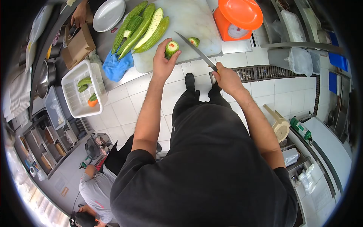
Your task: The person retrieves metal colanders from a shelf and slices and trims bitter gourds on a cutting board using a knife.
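My left hand [165,60] has its thumb and fingers around a short piece of bitter melon [172,47], its cut face and reddish middle showing. In my right hand [228,78] is the handle of a kitchen knife [197,51], whose long blade points up and left over the cutting board [189,17]. Just beyond the blade lies another cut end of bitter melon [194,41]. Several long green bitter melons [138,38] rest at the board's left side; one has a pale cut face [153,26].
An orange scale [227,28] stands right of the board. On the left are a blue cloth [117,67], a white plate [109,15], a cardboard box [79,45] and a white basket [99,81] holding vegetables. Another person's hand [79,14] is at upper left; a person in grey [96,191] is behind.
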`<state>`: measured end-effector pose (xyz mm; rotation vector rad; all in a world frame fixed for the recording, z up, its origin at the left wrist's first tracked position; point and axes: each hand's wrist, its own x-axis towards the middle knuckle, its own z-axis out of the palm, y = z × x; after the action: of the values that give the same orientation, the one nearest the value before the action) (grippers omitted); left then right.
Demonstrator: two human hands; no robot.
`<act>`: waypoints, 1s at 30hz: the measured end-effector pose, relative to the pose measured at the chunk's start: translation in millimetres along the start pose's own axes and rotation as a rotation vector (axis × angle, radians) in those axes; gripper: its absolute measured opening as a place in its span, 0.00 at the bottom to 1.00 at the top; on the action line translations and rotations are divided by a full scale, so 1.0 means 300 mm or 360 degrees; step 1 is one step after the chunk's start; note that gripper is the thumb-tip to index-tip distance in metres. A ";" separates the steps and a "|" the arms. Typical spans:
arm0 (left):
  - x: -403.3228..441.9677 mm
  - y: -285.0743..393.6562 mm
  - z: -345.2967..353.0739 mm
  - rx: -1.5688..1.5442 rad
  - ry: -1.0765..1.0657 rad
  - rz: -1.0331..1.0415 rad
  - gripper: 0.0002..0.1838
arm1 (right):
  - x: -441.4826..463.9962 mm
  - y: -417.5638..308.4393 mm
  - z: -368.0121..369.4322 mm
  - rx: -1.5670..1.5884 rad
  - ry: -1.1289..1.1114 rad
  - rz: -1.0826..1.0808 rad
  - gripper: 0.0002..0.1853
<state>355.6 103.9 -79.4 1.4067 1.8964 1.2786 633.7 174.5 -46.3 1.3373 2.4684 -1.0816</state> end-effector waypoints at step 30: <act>0.078 0.007 -0.091 0.0234 -0.0289 -0.0242 0.30 | -0.161 -0.126 -0.121 -0.0087 0.0013 0.0027 0.13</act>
<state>326.5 114.3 -61.2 1.3694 1.9626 0.9242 640.9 151.9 21.1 1.3473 2.4692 -0.9995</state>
